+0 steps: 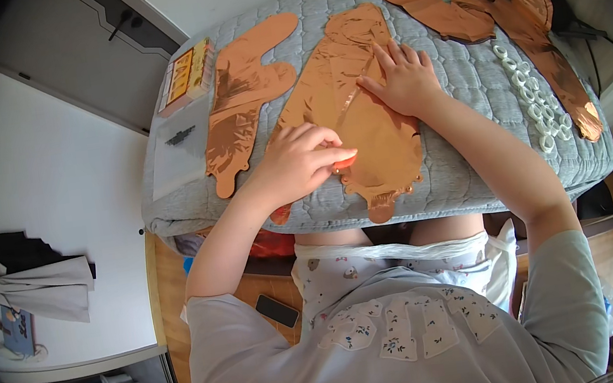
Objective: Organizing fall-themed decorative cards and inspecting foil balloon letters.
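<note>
A flat, uninflated copper-coloured foil balloon [378, 142] lies on the quilted bed in front of me, its tabbed end toward me. My right hand [407, 79] rests on its upper right part, fingers spread, pressing the foil. My left hand [302, 161] is over its left lower side. Thumb and fingers there pinch a small red-orange piece [347, 161], whose kind I cannot make out. To the left lies another flat copper foil balloon [242, 95] with a curved shape. More copper foil balloons [452, 2] are spread at the far right.
White ring-shaped rolls [532, 97] lie in rows on the bed's right side. At the left are a yellow and pink box [186, 75] and a clear plastic sheet [170, 167] with a dark item. Black cables [559, 7] hang at the back right; a phone [277, 310] lies below.
</note>
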The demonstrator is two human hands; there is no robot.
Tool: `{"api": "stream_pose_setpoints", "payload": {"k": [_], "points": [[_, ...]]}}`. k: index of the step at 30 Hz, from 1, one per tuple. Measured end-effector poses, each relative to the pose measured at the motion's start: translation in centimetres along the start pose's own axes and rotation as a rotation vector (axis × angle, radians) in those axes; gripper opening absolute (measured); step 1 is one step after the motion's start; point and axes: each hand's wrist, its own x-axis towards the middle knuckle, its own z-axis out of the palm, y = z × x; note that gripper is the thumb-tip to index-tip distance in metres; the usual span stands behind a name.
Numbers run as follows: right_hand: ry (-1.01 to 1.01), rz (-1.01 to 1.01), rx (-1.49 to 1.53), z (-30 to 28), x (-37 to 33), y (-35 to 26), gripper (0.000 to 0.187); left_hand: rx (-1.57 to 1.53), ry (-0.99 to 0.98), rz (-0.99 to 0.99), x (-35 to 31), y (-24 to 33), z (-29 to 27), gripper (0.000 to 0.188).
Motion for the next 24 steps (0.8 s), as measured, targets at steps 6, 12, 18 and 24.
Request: {"api": "stream_pose_setpoints", "payload": {"k": [6, 12, 18, 24], "points": [[0.01, -0.011, -0.007, 0.2, 0.2, 0.0, 0.087, 0.075, 0.2, 0.092, 2.8, 0.6, -0.3, 0.031], [-0.064, -0.002, -0.029, -0.1, 0.2, -0.2, 0.088, 0.031, 0.175, 0.257, 6.4, 2.0, 1.4, 0.025], [-0.112, 0.02, -0.018, -0.5, 0.5, -0.5, 0.088, -0.026, 0.004, 0.266, 7.0, 1.9, 2.4, 0.051], [-0.003, -0.002, 0.005, 0.5, 0.2, 0.1, 0.085, -0.072, 0.075, -0.026, 5.6, 1.1, 2.1, 0.069]]}}
